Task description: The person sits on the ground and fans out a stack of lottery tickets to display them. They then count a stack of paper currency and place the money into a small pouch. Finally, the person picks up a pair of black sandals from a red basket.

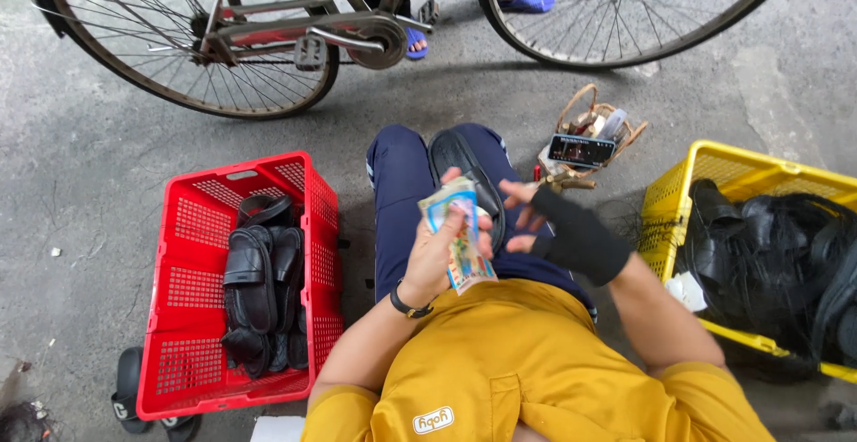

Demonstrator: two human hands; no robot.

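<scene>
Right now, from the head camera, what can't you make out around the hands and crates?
- Packet in left hand: its lower part is covered by fingers.
- Black sandal on the lap: mostly hidden behind the packet and the gloved right hand.
- Yellow crate: cut off at the right edge; black contents blur together.
- Red crate: stacked sandals overlap, number unclear.

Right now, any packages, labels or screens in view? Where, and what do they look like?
Small packet: flat, pale blue with colourful print, held in the left hand over the lap.
Phone screen: dark rectangle, lying across the small woven basket on the ground ahead.
Shirt label: small white patch on the yellow shirt.
</scene>
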